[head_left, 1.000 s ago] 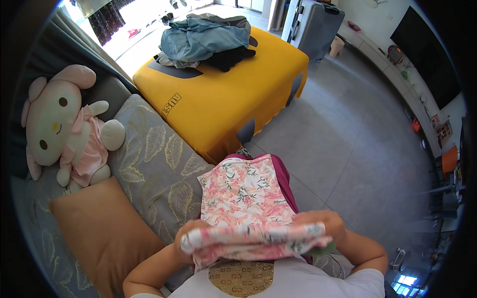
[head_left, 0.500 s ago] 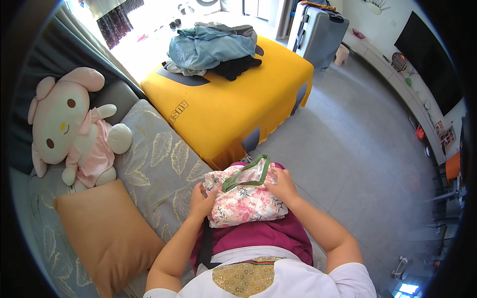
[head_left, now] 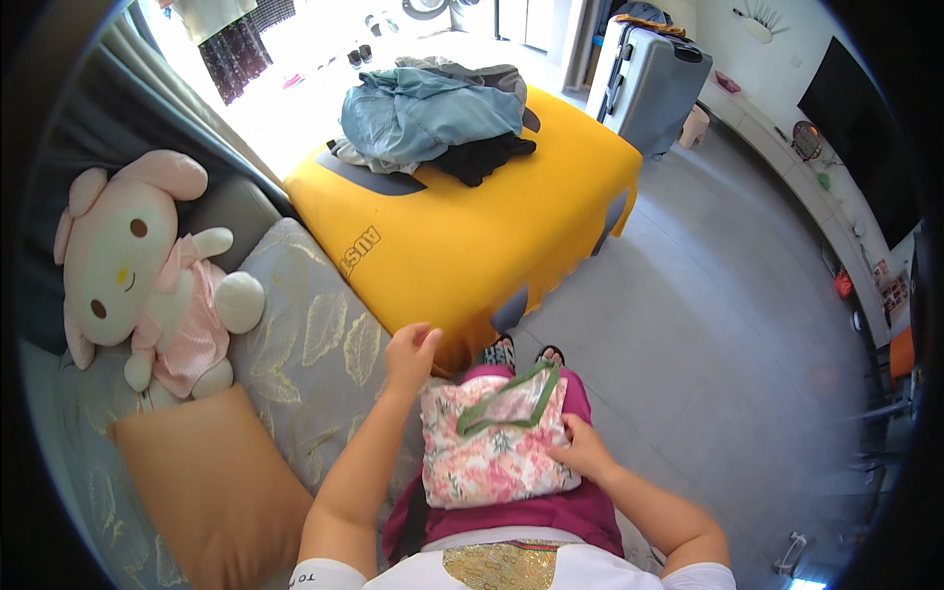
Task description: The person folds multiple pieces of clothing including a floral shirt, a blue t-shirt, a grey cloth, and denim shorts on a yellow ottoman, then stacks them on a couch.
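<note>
A folded pink-and-white floral garment (head_left: 497,462) with a green-trimmed neckline (head_left: 543,393) lies on my lap, over magenta trousers (head_left: 585,516). My right hand (head_left: 587,450) grips its right edge, thumb on top and the other fingers partly hidden. Off the cloth, my left hand (head_left: 411,356) is raised to the upper left of the garment, beside the near corner of the yellow-covered seat. Its fingers are loosely bent, a little apart from the thumb, with nothing visible in them.
Ahead, a yellow-covered ottoman (head_left: 442,246) bears a pile of clothes (head_left: 428,118). To the left, a plush toy (head_left: 182,285) and a tan cushion (head_left: 211,482) rest on the grey sofa (head_left: 315,285). A grey suitcase (head_left: 659,88) stands at the back right.
My left hand has let go of the garment's left side and moved up and away. My right hand has stayed at the right edge. The garment now lies flatter and lower in view.
</note>
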Demonstrator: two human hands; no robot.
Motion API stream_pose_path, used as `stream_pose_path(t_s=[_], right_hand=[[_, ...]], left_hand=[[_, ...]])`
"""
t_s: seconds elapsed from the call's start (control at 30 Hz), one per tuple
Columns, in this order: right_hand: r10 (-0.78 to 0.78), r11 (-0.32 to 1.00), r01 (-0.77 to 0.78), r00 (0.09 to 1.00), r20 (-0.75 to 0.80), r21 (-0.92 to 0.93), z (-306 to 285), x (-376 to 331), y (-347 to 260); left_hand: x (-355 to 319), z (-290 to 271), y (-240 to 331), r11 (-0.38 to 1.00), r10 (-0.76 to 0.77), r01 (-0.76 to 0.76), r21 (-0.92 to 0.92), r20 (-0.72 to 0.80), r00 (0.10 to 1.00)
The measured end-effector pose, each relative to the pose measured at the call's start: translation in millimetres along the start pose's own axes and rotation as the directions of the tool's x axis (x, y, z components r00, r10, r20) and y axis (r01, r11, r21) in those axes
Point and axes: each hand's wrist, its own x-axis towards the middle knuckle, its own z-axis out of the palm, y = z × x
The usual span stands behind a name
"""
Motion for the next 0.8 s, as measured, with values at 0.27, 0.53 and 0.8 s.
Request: stream_pose_path(t_s=[0.27,0.53,0.8], right_hand=[[-0.433,0.815,0.292,0.881,-0.191,-0.5,-48.5,136.5,-102.4],[-0.388,0.819,0.438,0.899,0.204,-0.372,15.6,349.4,-156.8],[-0.395,0.908,0.336,0.885,-0.246,-0.25,-70.7,333.0,-89.0]], left_hand=[[125.6,76.1,-27.9,0.935,-0.204,0.235,0.265,-0.14,0.969],[115.4,81.8,-46.5,0.912,-0.411,0.409,-0.034,-0.091,0.907],[59.4,44.4,41.6,0.795,-0.602,0.602,0.077,0.223,0.766]])
